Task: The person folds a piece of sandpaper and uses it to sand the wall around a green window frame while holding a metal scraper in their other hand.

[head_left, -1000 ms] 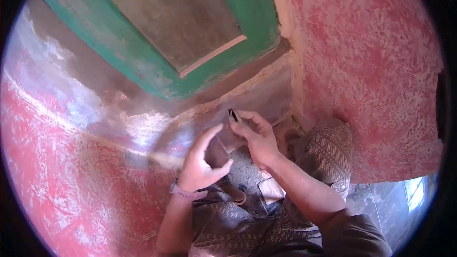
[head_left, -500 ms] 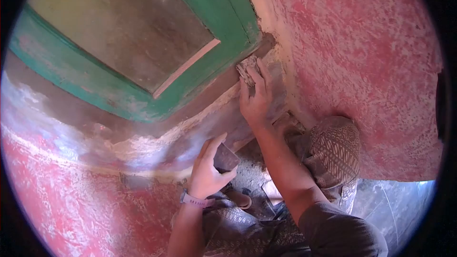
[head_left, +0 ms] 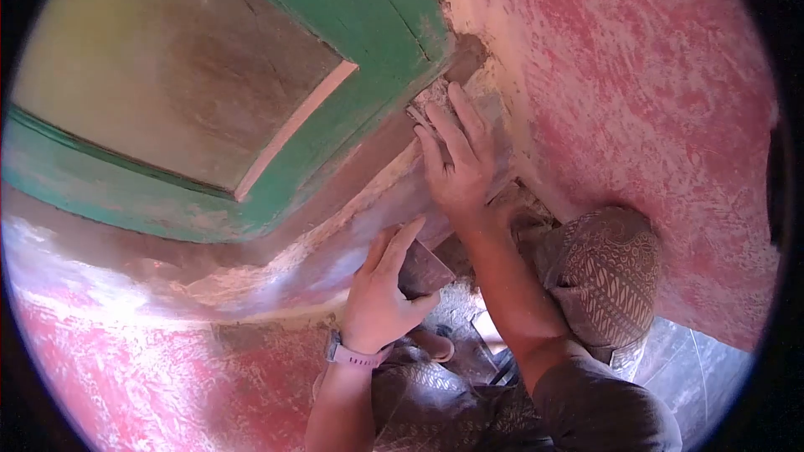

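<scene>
My right hand (head_left: pixel 461 155) presses a dusty, whitish-grey pad (head_left: pixel 429 99) onto the brown sill (head_left: pixel 356 166), close to its corner, with the fingers bent over the top. The pad's far edge reaches the green window frame (head_left: pixel 368 88). Lower down, my left hand (head_left: pixel 377 297) grips a dark brown flat-faced block (head_left: pixel 425 269) between thumb and fingers. It is held in front of the wall below the sill. A watch with a pinkish band (head_left: pixel 360 356) is on my left wrist.
A pane (head_left: pixel 184 67) fills the frame. A scuffed red wall (head_left: pixel 620 117) meets the sill at the right; more red wall (head_left: pixel 226 377) lies lower left. My patterned-cloth knee (head_left: pixel 611 276) is beside the right wall. Grey floor (head_left: pixel 682 368) shows lower right.
My view has shifted slightly, so the frame appears further left. My right hand and its pad have moved a little along the sill, away from the corner. Both hands keep their holds.
</scene>
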A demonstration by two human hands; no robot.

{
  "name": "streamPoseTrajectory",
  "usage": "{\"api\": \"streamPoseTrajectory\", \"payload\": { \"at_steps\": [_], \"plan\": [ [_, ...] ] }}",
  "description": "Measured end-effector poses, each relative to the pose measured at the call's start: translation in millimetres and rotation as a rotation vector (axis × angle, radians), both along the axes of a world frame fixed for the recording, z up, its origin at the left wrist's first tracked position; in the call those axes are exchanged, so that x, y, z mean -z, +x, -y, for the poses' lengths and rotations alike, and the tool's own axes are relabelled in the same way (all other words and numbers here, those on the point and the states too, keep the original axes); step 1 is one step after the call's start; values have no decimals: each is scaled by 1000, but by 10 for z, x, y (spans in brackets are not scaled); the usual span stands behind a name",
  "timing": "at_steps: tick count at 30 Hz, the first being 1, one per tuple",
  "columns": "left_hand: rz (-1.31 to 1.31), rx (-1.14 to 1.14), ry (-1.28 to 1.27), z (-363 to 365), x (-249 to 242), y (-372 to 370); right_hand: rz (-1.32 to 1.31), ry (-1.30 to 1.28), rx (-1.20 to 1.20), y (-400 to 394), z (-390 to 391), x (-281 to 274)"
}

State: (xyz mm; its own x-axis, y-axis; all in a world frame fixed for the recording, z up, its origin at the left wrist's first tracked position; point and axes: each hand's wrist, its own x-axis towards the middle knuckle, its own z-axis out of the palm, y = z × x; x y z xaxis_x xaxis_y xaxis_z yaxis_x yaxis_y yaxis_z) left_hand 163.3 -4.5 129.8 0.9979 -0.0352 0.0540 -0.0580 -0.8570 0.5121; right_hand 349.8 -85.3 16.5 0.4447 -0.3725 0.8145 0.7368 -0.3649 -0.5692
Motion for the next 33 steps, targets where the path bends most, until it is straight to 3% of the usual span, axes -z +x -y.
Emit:
{"api": "streamPoseTrajectory", "payload": {
  "at_steps": [7, 10, 13, 16, 22, 28, 31, 33],
  "plan": [
    [81, -20, -29, 80, 8, 35, 104, -1, -182, -354, -386, 88],
    [94, -13, -28, 70, -6, -10, 117, -59, -118, -235, -225, 73],
    [142, -5, -29, 70, -13, -66, -36, -38, 64, 16, 4, 7],
    [187, 4, -22, 71, -19, -81, -16, -20, 57, 4, -23, 18],
    [285, 1, -17, 46, 2, -42, 80, -9, -245, -500, -471, 144],
    [321, -45, 61, -21, -44, -103, -69, -29, 60, 38, 25, -50],
    [322, -35, 72, -28, -27, -104, -51, -58, 10, -128, -127, 1],
    [313, -23, 40, -25, 20, -91, -3, -103, -161, -428, -320, 118]
  ]
}}
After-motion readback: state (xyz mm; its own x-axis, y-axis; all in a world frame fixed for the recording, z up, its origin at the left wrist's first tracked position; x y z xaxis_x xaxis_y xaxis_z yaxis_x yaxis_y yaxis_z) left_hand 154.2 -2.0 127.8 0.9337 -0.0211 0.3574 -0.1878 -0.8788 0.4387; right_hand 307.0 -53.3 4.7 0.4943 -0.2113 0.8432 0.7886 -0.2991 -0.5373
